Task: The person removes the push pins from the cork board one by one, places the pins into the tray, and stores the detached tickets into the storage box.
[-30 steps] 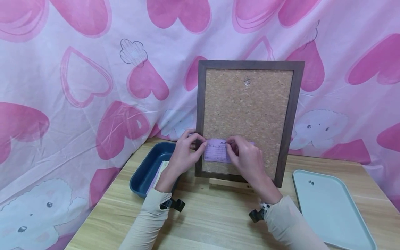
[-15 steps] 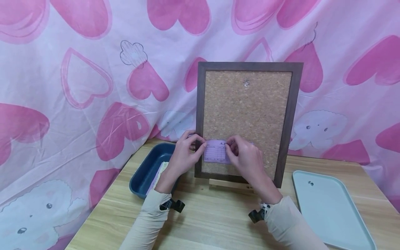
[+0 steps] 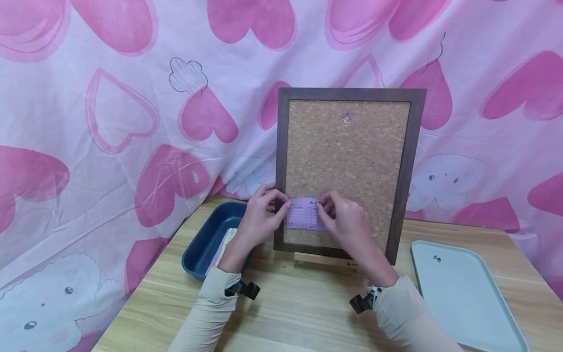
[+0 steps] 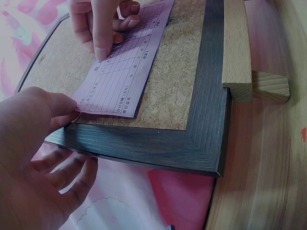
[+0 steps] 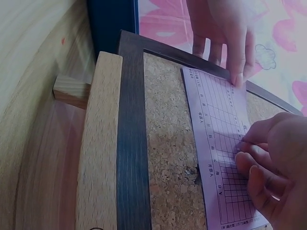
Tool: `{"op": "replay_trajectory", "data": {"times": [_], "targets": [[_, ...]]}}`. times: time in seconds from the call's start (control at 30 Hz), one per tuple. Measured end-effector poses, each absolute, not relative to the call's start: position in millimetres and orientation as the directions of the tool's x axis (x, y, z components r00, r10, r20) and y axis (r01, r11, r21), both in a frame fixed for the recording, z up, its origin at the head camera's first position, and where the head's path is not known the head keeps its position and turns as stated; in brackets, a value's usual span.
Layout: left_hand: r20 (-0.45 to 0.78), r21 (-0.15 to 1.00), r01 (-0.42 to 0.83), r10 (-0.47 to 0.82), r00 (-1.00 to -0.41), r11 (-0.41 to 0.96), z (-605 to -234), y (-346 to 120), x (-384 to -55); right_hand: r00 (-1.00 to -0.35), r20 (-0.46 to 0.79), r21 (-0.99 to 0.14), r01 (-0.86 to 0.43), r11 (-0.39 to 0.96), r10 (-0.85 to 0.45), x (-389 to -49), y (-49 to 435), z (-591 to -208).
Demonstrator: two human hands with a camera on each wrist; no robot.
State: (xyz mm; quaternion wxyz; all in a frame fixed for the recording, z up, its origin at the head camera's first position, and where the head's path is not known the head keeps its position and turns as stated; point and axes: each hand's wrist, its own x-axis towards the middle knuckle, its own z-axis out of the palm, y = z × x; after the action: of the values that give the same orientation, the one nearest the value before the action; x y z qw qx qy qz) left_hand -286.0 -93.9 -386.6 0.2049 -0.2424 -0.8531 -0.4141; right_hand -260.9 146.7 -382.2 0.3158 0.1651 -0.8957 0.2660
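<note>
A purple receipt slip (image 3: 303,213) printed with a grid lies against the lower part of a framed cork board (image 3: 347,156). My left hand (image 3: 264,215) pinches the slip's upper left corner with thumb and forefinger. In the left wrist view its other fingers (image 4: 79,177) reach past the dark frame edge. My right hand (image 3: 347,220) has thumb and forefinger together at the slip's upper edge, around a small clear push pin (image 5: 239,144) that is mostly hidden. The right hand also covers the slip's right part in the head view.
A cluster of clear pins (image 3: 347,118) sits high on the cork. The board leans on a wooden stand (image 3: 325,259). Left of it, a dark blue bin (image 3: 198,249) holds more paper slips (image 3: 222,247). A pale green tray (image 3: 470,293) with small dark marks lies at right.
Both hands stay at the same places on the slip. The head view has shifted very slightly; nothing else visibly moves.
</note>
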Motion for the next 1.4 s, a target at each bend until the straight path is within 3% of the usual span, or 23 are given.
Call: {"op": "replay_trajectory", "data": {"times": [0.7,1.4], "targets": [[0.545,0.609,0.577,0.241,-0.803,0.544,-386.4,-93.7,-285.2,-0.768,0.625,-0.384,-0.457,0.802,-0.139,-260.4,147.8,-384.6],[0.533,0.618,0.558,0.227,-0.815,0.553,-386.0,-93.1,-284.2,-0.730,0.669,-0.419,-0.528,0.739,-0.142,-254.9,171.8,-385.6]]}}
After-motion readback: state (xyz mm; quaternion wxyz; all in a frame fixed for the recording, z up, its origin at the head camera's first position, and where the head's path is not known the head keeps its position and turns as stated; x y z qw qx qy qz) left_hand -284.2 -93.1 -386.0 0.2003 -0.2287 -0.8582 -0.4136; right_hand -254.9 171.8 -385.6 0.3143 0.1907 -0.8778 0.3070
